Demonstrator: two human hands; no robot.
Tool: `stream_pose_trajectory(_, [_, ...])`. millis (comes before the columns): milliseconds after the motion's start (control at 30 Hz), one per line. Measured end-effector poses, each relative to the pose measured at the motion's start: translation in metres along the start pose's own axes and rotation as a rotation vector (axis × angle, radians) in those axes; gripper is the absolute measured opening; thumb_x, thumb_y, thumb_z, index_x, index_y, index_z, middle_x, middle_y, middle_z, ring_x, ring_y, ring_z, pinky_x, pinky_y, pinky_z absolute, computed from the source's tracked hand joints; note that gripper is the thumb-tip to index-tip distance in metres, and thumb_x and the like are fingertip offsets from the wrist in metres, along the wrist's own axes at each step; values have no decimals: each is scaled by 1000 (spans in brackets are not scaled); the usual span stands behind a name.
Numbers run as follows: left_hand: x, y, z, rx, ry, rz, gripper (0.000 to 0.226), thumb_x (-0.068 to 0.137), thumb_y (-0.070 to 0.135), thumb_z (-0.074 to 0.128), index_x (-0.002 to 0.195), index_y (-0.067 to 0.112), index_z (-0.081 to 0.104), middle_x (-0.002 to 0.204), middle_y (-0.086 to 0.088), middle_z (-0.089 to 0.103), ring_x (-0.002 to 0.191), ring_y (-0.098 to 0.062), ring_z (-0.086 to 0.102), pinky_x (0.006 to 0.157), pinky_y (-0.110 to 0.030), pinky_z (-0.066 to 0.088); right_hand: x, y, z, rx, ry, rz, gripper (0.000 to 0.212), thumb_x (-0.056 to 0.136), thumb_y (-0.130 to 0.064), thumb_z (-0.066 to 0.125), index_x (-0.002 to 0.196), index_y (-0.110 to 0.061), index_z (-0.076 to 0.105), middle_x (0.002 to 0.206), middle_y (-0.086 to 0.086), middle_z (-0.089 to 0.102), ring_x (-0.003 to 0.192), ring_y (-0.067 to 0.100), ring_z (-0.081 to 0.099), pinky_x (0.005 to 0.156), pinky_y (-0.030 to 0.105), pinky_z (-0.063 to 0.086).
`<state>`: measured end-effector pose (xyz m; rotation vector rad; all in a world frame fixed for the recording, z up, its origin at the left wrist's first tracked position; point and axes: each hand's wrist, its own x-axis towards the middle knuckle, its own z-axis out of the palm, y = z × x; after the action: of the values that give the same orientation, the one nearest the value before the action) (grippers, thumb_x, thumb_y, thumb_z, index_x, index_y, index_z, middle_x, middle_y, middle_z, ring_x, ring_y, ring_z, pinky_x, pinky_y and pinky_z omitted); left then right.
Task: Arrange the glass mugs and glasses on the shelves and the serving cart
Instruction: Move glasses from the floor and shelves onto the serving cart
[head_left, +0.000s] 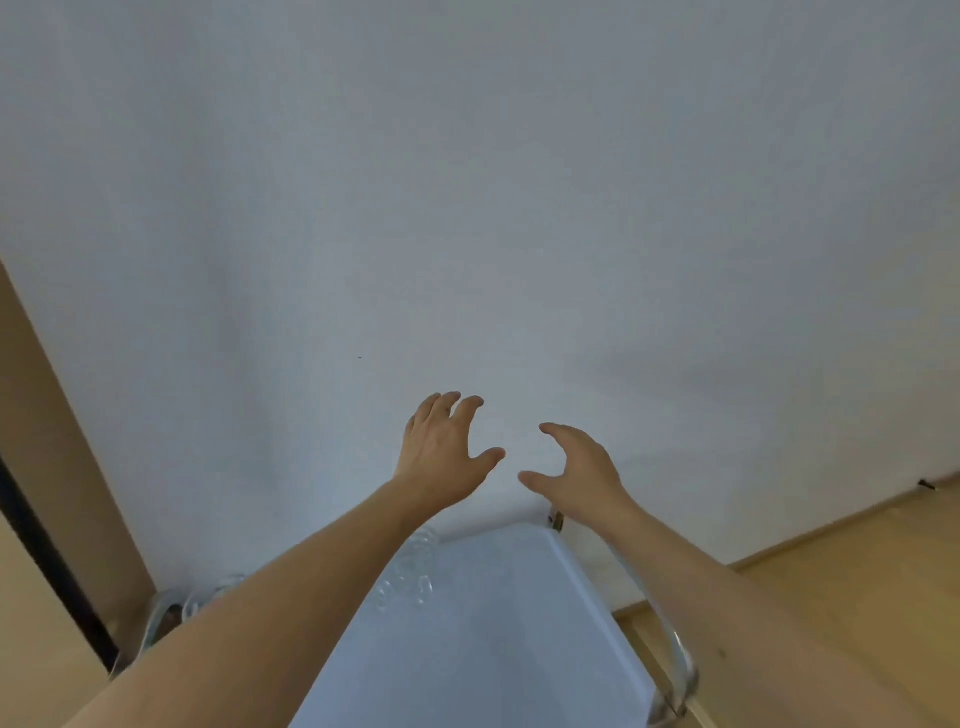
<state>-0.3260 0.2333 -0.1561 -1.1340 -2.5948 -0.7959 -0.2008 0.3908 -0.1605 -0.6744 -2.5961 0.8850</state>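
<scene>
Head view | left hand (447, 447) and right hand (576, 467) both raised, fingers spread, empty, over far end of cart (493, 649) | glasses (410, 577) on cart top under left forearm | risk: lowering forearm could topple them

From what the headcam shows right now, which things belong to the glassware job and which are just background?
Job:
- serving cart, white top, metal handle
- clear glassware on the cart's far left, partly hidden by the forearm; type unclear
- left hand and right hand, both raised, holding nothing

Background:
- white wall
- wooden floor
- brown panel at left
</scene>
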Motion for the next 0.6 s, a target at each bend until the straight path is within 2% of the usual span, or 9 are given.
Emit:
stream_pose_trajectory(267, [32,121,-3,-94,-31,200,74,89,55,64,151,22,39,156,-4,39,147,-26,26,119,-47,30,-32,33,-116,-95,202,103,78,85,-46,74,152,-26,39,157,-2,40,143,22,37,114,37,36])
stream_pose_trajectory(600, [60,323,50,-201,-133,447,74,90,51,65,152,21,38,156,-4,39,147,-26,26,116,-42,32,-103,139,-262,-198,372,297,82,87,-47,71,156,-26,32,159,-3,35,146,21,31,113,36,34])
